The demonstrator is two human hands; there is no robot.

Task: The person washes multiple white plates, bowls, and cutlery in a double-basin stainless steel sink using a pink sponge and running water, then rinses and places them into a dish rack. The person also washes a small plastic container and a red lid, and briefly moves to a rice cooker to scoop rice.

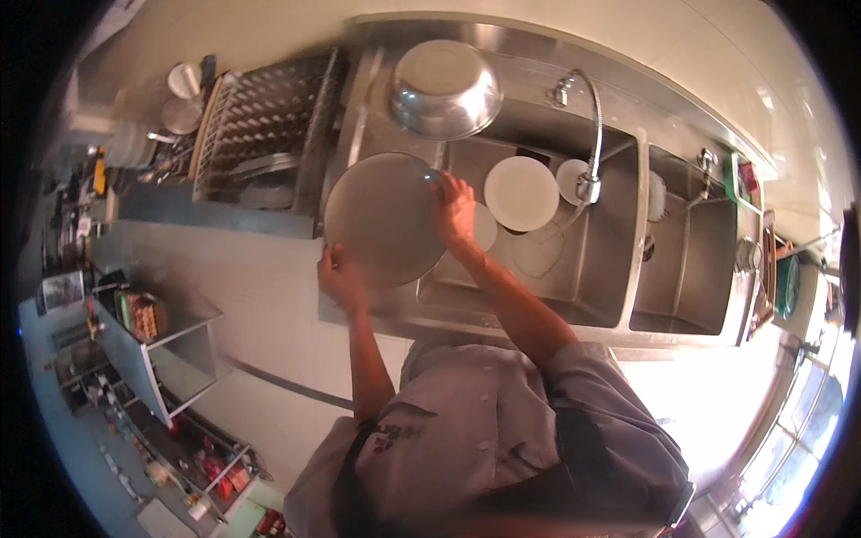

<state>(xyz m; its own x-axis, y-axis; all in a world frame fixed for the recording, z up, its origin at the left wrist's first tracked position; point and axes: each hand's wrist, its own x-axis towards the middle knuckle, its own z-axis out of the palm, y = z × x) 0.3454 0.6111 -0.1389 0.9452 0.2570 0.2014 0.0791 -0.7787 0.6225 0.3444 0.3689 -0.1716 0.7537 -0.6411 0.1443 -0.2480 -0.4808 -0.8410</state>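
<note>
Both my hands hold a large round metal piece, a bowl or lid (385,218), over the left end of the steel sink counter. My left hand (342,277) grips its lower left rim. On its right rim lies my right hand (455,205), fingers bent over the edge. Behind it an upturned shiny steel bowl (445,87) rests on the counter. In the large sink basin (599,269) are a white plate (521,194), a smaller white dish (572,181) and another pale round dish (484,227), partly hidden by my right hand and wrist.
A flexible-hose faucet (595,134) hangs over the large basin. Right of it is a smaller basin (699,269) with a pale item inside. A wire dish rack (262,121) with dishes stands left of the counter. A shelf unit (134,363) is at the lower left.
</note>
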